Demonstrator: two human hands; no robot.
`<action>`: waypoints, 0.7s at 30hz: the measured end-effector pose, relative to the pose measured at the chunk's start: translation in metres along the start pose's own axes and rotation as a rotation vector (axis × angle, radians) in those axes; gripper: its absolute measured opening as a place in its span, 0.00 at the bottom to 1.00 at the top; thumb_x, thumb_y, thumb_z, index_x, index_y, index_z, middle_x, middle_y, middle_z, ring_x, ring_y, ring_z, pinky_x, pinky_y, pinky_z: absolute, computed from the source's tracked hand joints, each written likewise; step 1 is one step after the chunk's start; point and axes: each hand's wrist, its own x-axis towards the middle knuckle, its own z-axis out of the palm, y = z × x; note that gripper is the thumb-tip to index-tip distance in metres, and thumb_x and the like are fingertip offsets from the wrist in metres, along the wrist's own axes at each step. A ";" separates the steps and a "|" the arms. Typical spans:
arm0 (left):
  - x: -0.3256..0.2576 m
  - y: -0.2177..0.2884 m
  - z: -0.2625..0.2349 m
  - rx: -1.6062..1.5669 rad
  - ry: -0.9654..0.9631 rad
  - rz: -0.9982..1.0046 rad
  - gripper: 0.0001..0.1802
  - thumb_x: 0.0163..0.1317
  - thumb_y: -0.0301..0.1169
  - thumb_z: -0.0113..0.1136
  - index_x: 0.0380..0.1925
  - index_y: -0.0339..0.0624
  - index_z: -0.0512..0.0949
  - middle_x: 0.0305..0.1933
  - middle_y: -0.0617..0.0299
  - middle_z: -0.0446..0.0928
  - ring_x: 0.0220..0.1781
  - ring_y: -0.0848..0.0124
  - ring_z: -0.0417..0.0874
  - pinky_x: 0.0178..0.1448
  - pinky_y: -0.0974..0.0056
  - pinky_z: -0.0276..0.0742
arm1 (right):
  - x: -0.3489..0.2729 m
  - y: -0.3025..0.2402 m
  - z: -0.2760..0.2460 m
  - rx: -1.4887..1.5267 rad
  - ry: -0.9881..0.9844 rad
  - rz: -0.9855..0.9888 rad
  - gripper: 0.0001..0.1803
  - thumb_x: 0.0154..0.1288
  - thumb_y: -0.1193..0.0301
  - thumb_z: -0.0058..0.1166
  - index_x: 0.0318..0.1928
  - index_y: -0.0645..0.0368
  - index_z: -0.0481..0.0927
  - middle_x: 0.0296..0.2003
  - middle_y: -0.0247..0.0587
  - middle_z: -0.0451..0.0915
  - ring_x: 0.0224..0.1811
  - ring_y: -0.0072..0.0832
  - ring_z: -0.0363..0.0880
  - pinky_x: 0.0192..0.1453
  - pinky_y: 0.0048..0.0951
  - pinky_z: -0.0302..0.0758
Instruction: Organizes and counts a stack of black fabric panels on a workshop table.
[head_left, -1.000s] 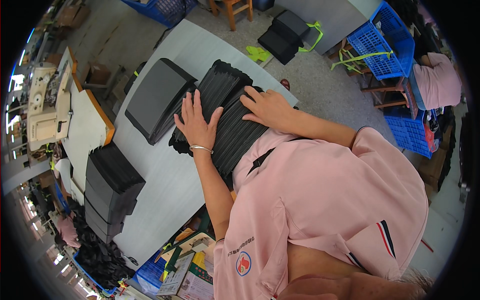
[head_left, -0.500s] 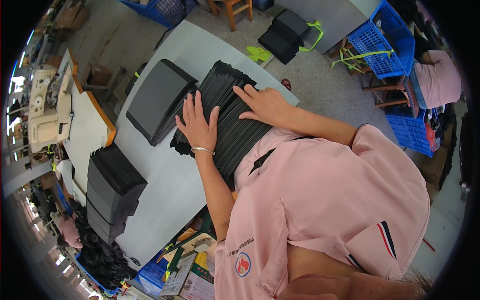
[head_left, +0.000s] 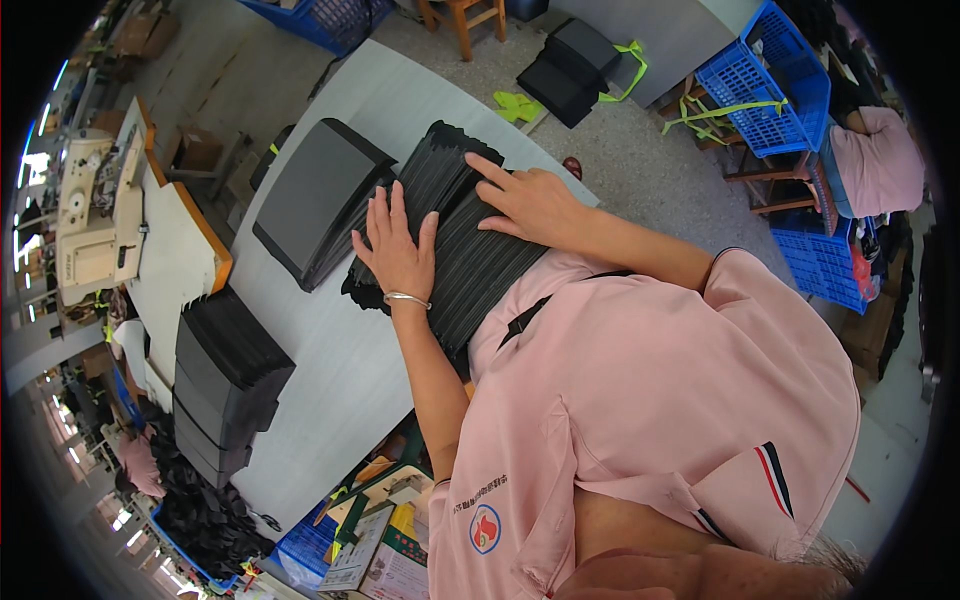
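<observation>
A long stack of thin black fabric pieces (head_left: 455, 255) lies fanned out on the grey table (head_left: 330, 370), running from the far edge toward my chest. My left hand (head_left: 398, 250), with a silver bracelet at the wrist, lies flat on the stack's left side, fingers spread. My right hand (head_left: 530, 203) rests palm down on the stack's right side, fingers pointing left across the pieces. Neither hand grips anything. My pink shirt hides the near end of the stack.
A second dark stack (head_left: 315, 200) lies to the left on the table, and a tall pile of dark pieces (head_left: 225, 375) stands at the table's near left. A sewing machine (head_left: 95, 215) sits further left. Blue crates (head_left: 770, 85) and another person in pink (head_left: 880, 165) are at the right.
My right hand has slid left and slightly nearer across the black stack. My left hand has stayed almost in place on the stack.
</observation>
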 end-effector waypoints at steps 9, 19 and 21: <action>0.000 0.001 -0.001 -0.013 0.001 0.001 0.36 0.73 0.54 0.51 0.77 0.57 0.61 0.80 0.59 0.61 0.82 0.61 0.59 0.81 0.39 0.42 | -0.004 -0.003 0.010 -0.074 0.034 -0.005 0.33 0.63 0.48 0.62 0.59 0.56 0.71 0.53 0.40 0.76 0.31 0.33 0.82 0.35 0.35 0.79; -0.002 -0.002 0.003 -0.040 -0.006 -0.010 0.30 0.78 0.48 0.43 0.77 0.57 0.62 0.80 0.61 0.60 0.82 0.61 0.58 0.81 0.39 0.40 | 0.009 -0.005 0.014 -0.086 0.009 0.037 0.45 0.64 0.45 0.60 0.72 0.59 0.65 0.46 0.40 0.71 0.25 0.31 0.79 0.28 0.31 0.77; -0.001 -0.002 0.003 -0.041 -0.010 -0.018 0.30 0.78 0.48 0.43 0.77 0.57 0.62 0.80 0.61 0.60 0.82 0.61 0.58 0.81 0.39 0.40 | 0.007 -0.005 0.014 -0.088 0.024 0.025 0.45 0.64 0.44 0.60 0.72 0.59 0.65 0.46 0.40 0.71 0.26 0.32 0.80 0.29 0.31 0.77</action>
